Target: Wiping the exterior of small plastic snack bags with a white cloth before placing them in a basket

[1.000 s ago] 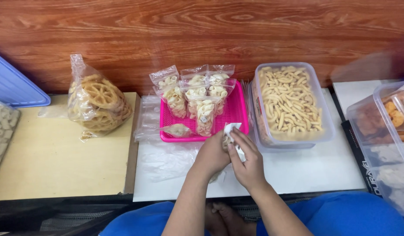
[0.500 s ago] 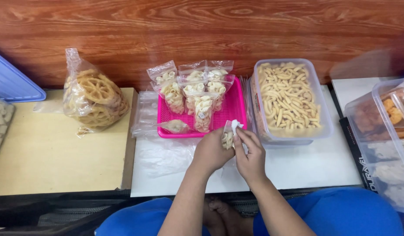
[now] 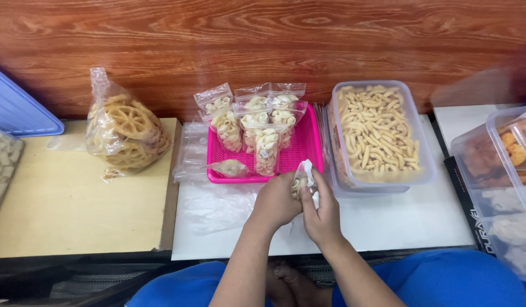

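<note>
hands: left hand and right hand meet over the white desk, fingers pinching a small clear snack pouch
advice: likely best to press the pouch mouth flat, evenly
packages: filled pouches upright in pink tray; clear tub of stick snacks right; bag of wheel crackers left

We face a reddish wood-grain wall. Against it stand a pale yellow tabletop at left and a white one beside it, edges touching.
</note>
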